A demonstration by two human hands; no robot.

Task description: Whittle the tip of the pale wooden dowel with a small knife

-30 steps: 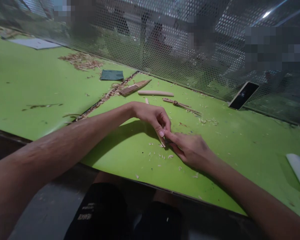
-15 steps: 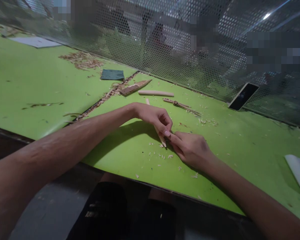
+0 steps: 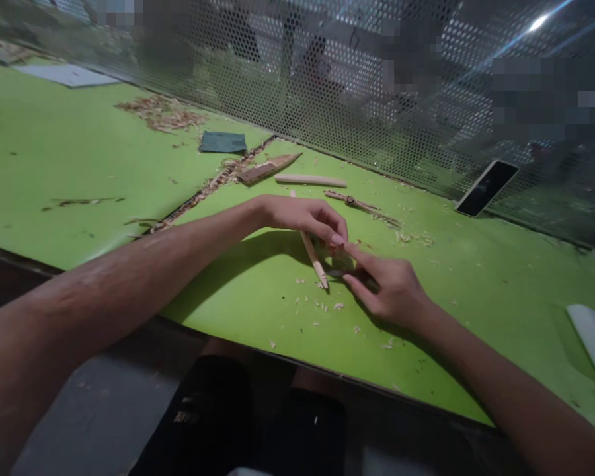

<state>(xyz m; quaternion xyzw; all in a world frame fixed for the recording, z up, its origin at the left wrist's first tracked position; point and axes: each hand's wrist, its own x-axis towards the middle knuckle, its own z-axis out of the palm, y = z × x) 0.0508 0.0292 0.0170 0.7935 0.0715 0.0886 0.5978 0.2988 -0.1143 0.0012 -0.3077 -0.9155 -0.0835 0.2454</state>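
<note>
My left hand [image 3: 313, 219] is closed above the green table, its thumb and fingertips pressed together; whatever they pinch is too small to make out. Its fingertips touch those of my right hand [image 3: 387, 279], whose thumb and forefinger are apart around a small, blurred grey thing [image 3: 338, 272]. Beneath my left hand a thin pale wooden stick [image 3: 314, 258] lies slanting, its near end narrowed. Tiny pale shavings [image 3: 322, 306] are scattered just in front of that end.
Behind my hands lie a brown pointed wooden piece [image 3: 270, 169], a pale strip [image 3: 310, 180] and a jointed wooden tool [image 3: 361, 204]. A phone [image 3: 486, 188] leans on the perforated screen. Farther left are a dark green sheet [image 3: 223, 142] and shavings [image 3: 161, 112]. A white object [image 3: 592, 340] sits right.
My right thumb has spread away from its forefinger, opening a gap where the grey thing shows. My left hand has risen slightly from the stick, uncovering more of it.
</note>
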